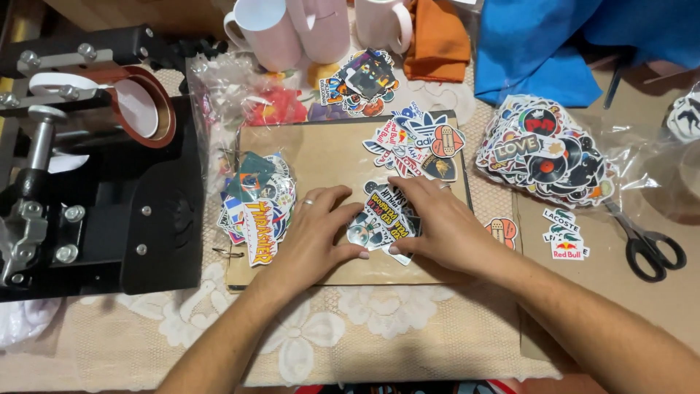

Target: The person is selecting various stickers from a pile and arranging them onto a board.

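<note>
Now, from the head view, my left hand [321, 226] and right hand [437, 222] lie flat, fingers loosely spread, gripping nothing, pressed on a small pile of stickers [379, 219] between them on the brown cardboard sheet [328, 153]. That pile sits under both sets of fingertips, equally near each hand. A larger sticker heap [255, 208] lies just left of my left hand; scissors [649, 244] rest on the table well to the right.

A cream lace cloth [379, 321] with flower patterns covers the counter [642, 292], whose bare tan surface shows at the right. Warm indoor light falls evenly from above, casting soft shadows; no walls or floor show.
</note>
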